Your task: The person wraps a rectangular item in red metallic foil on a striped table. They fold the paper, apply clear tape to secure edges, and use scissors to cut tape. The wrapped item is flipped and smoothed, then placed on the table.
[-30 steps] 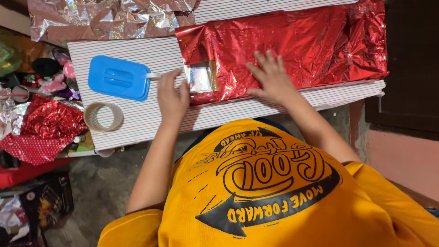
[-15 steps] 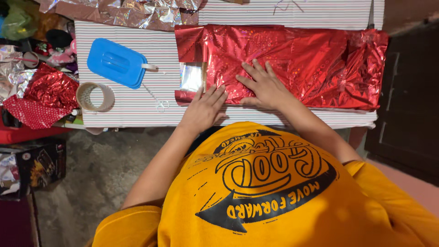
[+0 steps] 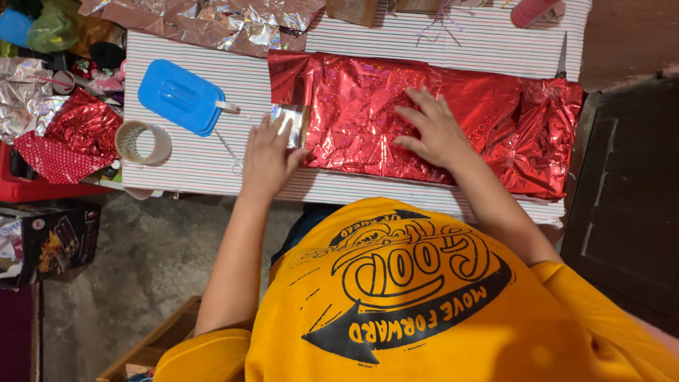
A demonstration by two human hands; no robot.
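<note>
Parcel [image 3: 453, 120] in red foil, long axis running 9 to 3 o'clock across your striped table [image 3: 184, 159].
Your left hand [image 3: 267, 159] lies flat at its 9 o'clock end; your right hand [image 3: 433, 131] spreads open on top.

The light is bright and falls from above, without strong colour. The red foil wrap [image 3: 424, 120] under both grips gives many small glare spots, and the silver foil [image 3: 212, 21] far beyond the left grip [image 3: 267, 157] shines too. Shadows on the striped bench [image 3: 198, 152] are short and soft. The floor [image 3: 141, 269] below the grips is dimmer. The picture is sharp, with no clear blur at the edges
</note>
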